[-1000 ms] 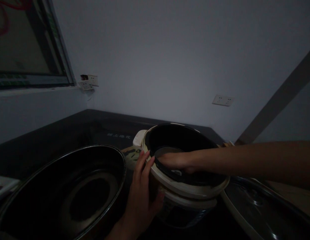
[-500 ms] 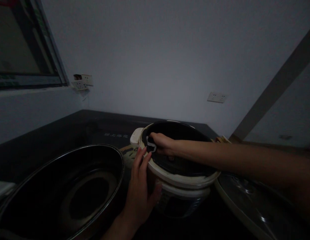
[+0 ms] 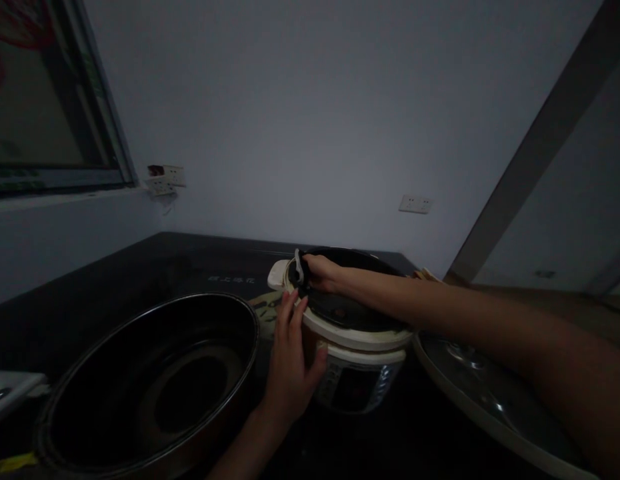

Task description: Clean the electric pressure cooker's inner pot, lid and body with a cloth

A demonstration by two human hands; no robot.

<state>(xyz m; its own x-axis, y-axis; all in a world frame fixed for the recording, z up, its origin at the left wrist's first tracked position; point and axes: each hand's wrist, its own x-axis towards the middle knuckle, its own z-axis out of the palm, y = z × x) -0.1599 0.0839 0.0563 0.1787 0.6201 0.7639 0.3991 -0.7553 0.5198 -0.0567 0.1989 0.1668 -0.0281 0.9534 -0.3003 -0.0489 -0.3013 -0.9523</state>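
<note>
A cream electric cooker (image 3: 357, 363) with a dark inner pot stands on the dark counter (image 3: 140, 267). My left hand (image 3: 290, 363) lies flat against its left side, fingers stretched up to the rim. My right hand (image 3: 320, 272) reaches across the cooker's opening to the far left rim. Its fingers are closed on a small white looped piece (image 3: 299, 267) that sticks up at the rim.
A large dark metal bowl (image 3: 155, 380) sits at the front left. A glass lid (image 3: 490, 400) lies at the right under my right forearm. Wall sockets (image 3: 415, 204) are on the back wall, with more sockets (image 3: 163, 179) by the window frame (image 3: 100, 113) at left.
My right hand came up from inside the pot to the far left rim and closed on the white looped piece, lifting it. The left hand stayed on the cooker's side.
</note>
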